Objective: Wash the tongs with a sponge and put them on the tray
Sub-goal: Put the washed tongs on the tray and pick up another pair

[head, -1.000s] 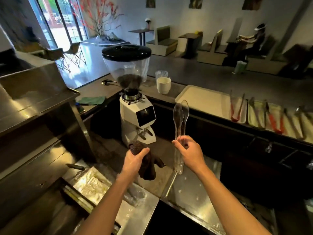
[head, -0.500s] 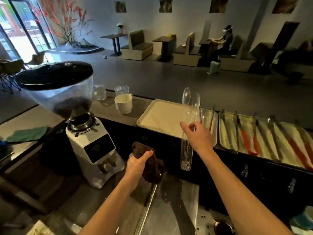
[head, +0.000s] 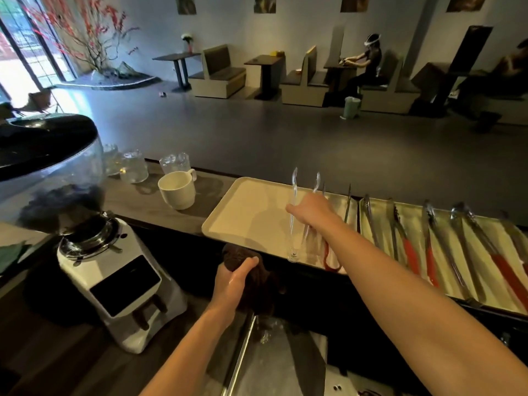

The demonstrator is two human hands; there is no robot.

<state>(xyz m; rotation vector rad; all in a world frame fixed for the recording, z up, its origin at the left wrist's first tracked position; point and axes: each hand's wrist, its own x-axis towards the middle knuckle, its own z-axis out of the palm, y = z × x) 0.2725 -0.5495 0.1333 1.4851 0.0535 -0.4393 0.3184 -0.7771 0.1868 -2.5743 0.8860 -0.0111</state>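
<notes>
A pair of clear plastic tongs (head: 293, 224) is gripped by the right hand (head: 311, 208) above the beige rectangular tray (head: 248, 212), tips pointed away. A dark brown sponge (head: 261, 284) is held by the left hand (head: 231, 281), beside the white coffee grinder (head: 120, 281)

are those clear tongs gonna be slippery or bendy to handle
Probably light: the right hand holds the clear tongs by their middle alone. Likely springy, as the two arms splay apart at the tips. Maybe slippery: the plastic looks smooth and glossy.
</notes>
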